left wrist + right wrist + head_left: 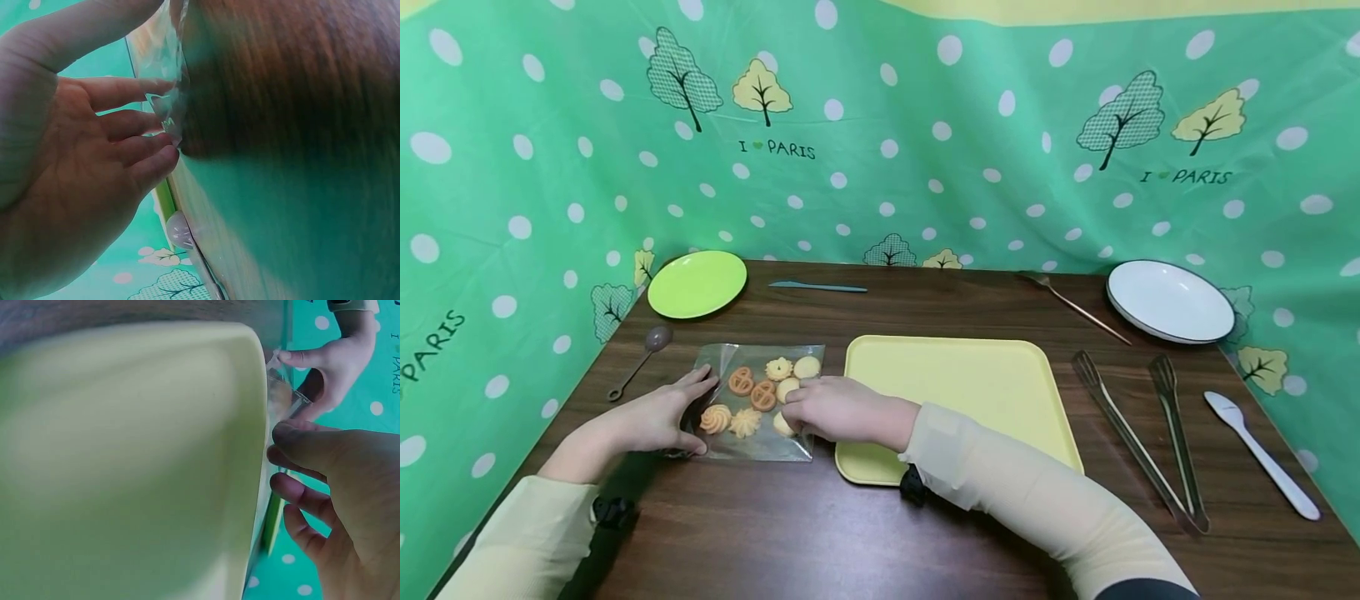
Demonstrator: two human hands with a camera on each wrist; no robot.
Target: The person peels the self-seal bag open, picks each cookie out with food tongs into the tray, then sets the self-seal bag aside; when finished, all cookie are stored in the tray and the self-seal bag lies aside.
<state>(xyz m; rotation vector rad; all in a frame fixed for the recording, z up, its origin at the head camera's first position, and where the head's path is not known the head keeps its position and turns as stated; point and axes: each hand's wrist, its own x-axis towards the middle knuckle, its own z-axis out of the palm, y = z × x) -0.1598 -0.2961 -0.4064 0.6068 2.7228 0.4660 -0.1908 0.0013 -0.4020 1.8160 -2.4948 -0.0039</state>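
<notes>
clear plastic bag of small orange and yellow cookies [758,400] lies flat near the left edge of the brown wooden worktop [820,533] | left hand [658,417] grip: straight fingers press the bag's left side | right hand [835,408] grip: fingertips pinch a cookie at the bag's right side | flat yellow plastic tray [970,383] just beside the bag

Head view down over the table [925,533]; both wrist views close, edge-on, sharing the bag [758,400].

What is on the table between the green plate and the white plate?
In the head view, a blue knife and a copper-coloured fork lie between the green plate and the white plate, with bare table between them.
</notes>
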